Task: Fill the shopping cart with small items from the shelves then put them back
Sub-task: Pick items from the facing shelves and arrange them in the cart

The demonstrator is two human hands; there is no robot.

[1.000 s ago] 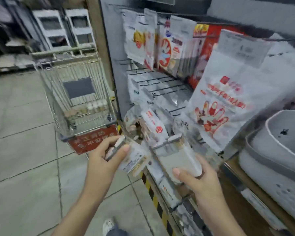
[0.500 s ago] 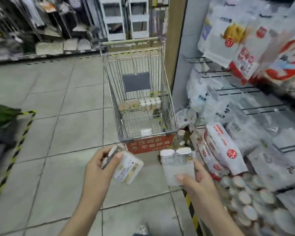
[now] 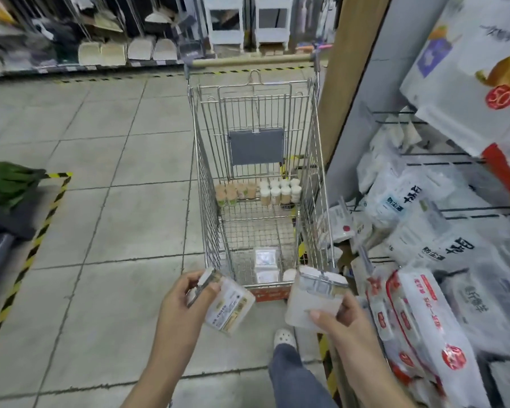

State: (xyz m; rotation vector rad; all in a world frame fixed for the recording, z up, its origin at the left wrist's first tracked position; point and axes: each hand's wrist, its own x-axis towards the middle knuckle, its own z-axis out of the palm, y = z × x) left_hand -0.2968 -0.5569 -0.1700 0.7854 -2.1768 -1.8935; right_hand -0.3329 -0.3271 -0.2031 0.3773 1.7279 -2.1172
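A wire shopping cart (image 3: pixel 206 184) stands straight ahead on the tiled floor. At its far end sit several small bottles (image 3: pixel 258 192), and white packets (image 3: pixel 266 264) lie at its near end. My left hand (image 3: pixel 180 301) grips a small clear packet with a printed label (image 3: pixel 228 306), just short of the cart's near edge. My right hand (image 3: pixel 337 322) holds a white packet with a clear top flap (image 3: pixel 314 298), also at the cart's near rim. The shelf with hanging bagged goods (image 3: pixel 418 319) is on my right.
A wooden post (image 3: pixel 351 69) and grey shelf panel stand right of the cart. Wire hooks (image 3: pixel 442 163) jut from the shelf. Yellow-black floor tape (image 3: pixel 27 260) borders a display with green and dark items on the left. My shoe (image 3: pixel 284 338) is below the cart.
My view has swung left from the shelf to the cart. Both hands, each still holding its packet, have come up to the cart's near end.
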